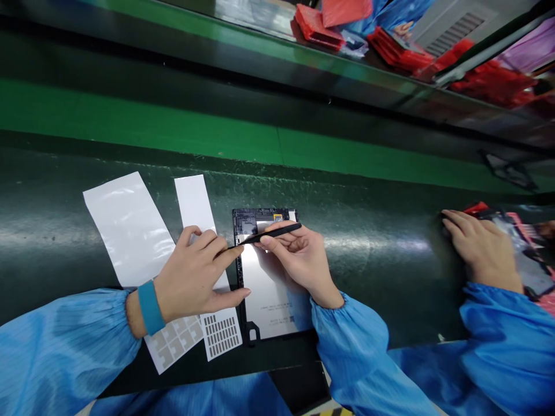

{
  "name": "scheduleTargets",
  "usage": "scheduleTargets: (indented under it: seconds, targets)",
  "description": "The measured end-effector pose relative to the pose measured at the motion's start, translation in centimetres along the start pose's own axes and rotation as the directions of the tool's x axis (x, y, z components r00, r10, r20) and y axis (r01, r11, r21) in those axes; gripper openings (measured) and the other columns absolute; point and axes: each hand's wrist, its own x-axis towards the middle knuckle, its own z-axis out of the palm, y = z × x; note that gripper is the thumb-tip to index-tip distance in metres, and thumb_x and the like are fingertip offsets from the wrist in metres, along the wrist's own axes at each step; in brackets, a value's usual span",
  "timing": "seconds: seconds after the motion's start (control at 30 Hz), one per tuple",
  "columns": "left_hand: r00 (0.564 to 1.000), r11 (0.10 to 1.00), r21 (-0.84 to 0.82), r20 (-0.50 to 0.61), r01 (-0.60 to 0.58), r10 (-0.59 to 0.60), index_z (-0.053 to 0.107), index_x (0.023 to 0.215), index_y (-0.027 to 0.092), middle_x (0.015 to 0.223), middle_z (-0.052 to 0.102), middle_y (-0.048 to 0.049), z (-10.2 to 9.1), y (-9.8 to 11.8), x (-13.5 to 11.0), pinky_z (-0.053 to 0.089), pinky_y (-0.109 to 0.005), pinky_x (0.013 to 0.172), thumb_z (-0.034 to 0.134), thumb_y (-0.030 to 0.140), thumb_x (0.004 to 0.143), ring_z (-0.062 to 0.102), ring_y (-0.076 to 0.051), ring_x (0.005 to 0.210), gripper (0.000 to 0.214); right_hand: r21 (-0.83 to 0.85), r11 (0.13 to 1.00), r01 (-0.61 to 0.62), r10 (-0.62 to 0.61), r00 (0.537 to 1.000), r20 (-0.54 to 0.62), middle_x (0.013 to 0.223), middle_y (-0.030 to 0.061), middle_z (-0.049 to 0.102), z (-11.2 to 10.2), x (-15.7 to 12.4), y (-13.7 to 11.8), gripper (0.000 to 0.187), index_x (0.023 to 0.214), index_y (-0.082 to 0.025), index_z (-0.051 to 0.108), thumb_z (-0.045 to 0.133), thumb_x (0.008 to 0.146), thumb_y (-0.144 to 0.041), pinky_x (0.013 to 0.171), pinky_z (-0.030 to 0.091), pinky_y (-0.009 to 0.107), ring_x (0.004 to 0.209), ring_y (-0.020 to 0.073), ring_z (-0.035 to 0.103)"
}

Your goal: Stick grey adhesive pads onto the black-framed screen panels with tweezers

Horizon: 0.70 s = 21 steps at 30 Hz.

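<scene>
An opened tablet (pixel 265 300) lies back-up on the dark bench in front of me, its silver inner plate showing. My right hand (pixel 299 260) rests on it, fingers closed round black tweezers (pixel 271 233) whose tips point left at the tablet's upper left edge. My left hand (pixel 197 277) lies beside the tablet's left edge, forefinger stretched toward the tweezer tips and thumb against the frame; it holds nothing I can make out. It rests on a narrow white sticker sheet (pixel 221 332).
A wider white sheet (pixel 128 228) of stickers lies left of the narrow one. A green conveyor belt (pixel 173 127) runs behind the bench. At right, another person's hand (pixel 481 248) rests on a device. Red packets (pixel 399 49) are piled at the far top.
</scene>
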Motion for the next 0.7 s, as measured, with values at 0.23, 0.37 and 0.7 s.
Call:
scheduleTargets:
  seconds: [0.23, 0.37, 0.7]
  targets:
    - [1.000, 1.000, -0.022, -0.006, 0.014, -0.014, 0.066, 0.133, 0.015, 0.099, 0.058, -0.0050, 0.1, 0.0, -0.1, 0.032, -0.051, 0.094, 0.045, 0.071, 0.103, 0.052, -0.023, 0.095, 0.066, 0.220, 0.975, 0.031, -0.012, 0.996, -0.088, 0.098, 0.0051, 0.079, -0.2, 0.7, -1.0, 0.031, 0.101, -0.024, 0.068, 0.085, 0.090, -0.047, 0.095, 0.065, 0.043, 0.092, 0.0251, 0.078]
    - [0.999, 1.000, -0.009, -0.046, -0.012, 0.012, 0.066, 0.133, 0.015, 0.097, 0.059, -0.0044, 0.0, -0.2, -0.1, 0.032, -0.050, 0.093, 0.042, 0.066, 0.106, 0.052, -0.022, 0.093, 0.062, 0.199, 0.973, 0.119, -0.074, 0.973, -0.219, 0.096, 0.0037, 0.074, -2.4, 0.9, -2.3, 0.019, 0.093, -0.026, 0.061, 0.070, 0.094, -0.043, 0.072, 0.062, 0.034, 0.077, 0.0205, 0.071]
    - [1.000, 0.997, 0.079, -0.010, -0.001, 0.002, 0.064, 0.137, 0.016, 0.097, 0.057, -0.0048, 0.2, 0.1, -0.1, 0.031, -0.052, 0.094, 0.046, 0.062, 0.106, 0.051, -0.024, 0.095, 0.059, -0.666, 0.729, -0.160, -0.048, 0.958, -0.282, 0.085, 0.0132, 0.076, -5.5, -2.7, -1.9, 0.045, 0.104, -0.014, 0.075, 0.067, 0.093, -0.058, 0.069, 0.053, 0.039, 0.078, 0.0321, 0.071]
